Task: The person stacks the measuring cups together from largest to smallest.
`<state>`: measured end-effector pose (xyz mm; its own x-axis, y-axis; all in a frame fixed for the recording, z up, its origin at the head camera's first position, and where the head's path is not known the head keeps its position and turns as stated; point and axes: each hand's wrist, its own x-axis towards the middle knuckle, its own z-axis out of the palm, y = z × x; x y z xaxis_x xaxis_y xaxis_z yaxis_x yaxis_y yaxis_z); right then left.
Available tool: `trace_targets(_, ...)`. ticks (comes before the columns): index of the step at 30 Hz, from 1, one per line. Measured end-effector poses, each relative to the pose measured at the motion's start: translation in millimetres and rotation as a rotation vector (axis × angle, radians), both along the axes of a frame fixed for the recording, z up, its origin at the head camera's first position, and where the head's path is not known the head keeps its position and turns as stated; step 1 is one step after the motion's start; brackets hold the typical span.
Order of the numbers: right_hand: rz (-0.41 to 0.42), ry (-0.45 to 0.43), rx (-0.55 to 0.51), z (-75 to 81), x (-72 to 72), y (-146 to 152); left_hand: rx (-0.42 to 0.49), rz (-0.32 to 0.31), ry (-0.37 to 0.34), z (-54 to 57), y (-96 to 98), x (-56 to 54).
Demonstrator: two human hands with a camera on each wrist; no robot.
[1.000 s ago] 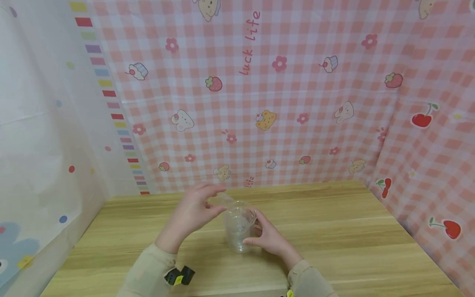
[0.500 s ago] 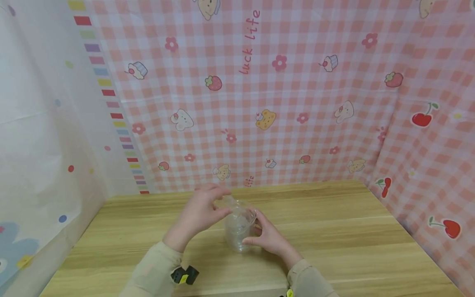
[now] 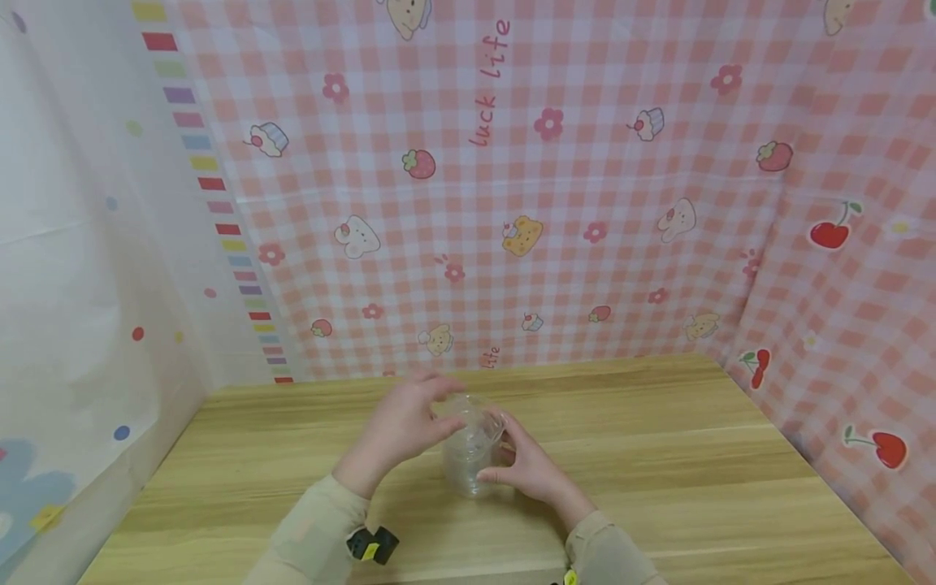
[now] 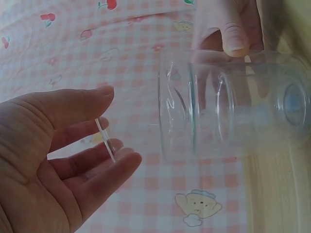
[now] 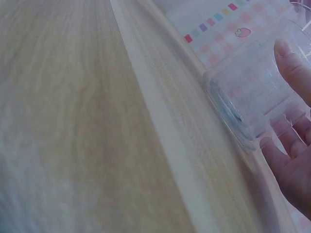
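A clear plastic jar (image 3: 462, 467) stands upright on the wooden table, its round mouth facing up. My right hand (image 3: 534, 467) holds it from the right, thumb on the near side and fingers around the back. In the right wrist view the fingers (image 5: 291, 143) curl about the jar's wall, close above its base. My left hand (image 3: 405, 422) is beside the jar's rim at the upper left. Between its thumb and fingers it pinches a thin clear disc (image 4: 105, 140), seen nearly edge-on in the left wrist view, a short gap from the mouth.
The wooden table (image 3: 658, 487) extends on both sides of the hands. Behind it hangs a pink checked cloth (image 3: 585, 187) with printed figures. A white cloth (image 3: 66, 268) covers the left side, and another checked cloth with cherries (image 3: 863, 325) the right.
My left hand has moved right and slightly down, carrying the clear disc closer to the jar's mouth. My right hand and the jar have stayed in place.
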<state>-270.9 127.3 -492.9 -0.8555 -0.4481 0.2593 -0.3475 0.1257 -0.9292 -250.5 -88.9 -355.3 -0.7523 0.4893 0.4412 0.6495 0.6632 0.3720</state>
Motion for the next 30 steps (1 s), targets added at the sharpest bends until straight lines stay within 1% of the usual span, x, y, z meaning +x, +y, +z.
trace_targets(7, -0.003, -0.002, 0.003, 1.5, 0.8, 0.7, -0.027, -0.002, -0.019, -3.9, 2.5, -2.5)
trace_targets(13, 0.004, 0.007, -0.003, 1.7, 1.1, 0.5, -0.045, -0.020, -0.029, -4.5, 4.3, -3.8)
trace_targets(21, 0.001, 0.000, 0.006, 0.1, 0.0, 0.7, -0.085, -0.020, -0.055, -5.7, 6.0, -5.2)
trace_targets(30, 0.006, 0.009, -0.004, 0.1, 0.1, 0.8, -0.156, 0.006, -0.053, -4.6, 9.6, -5.4)
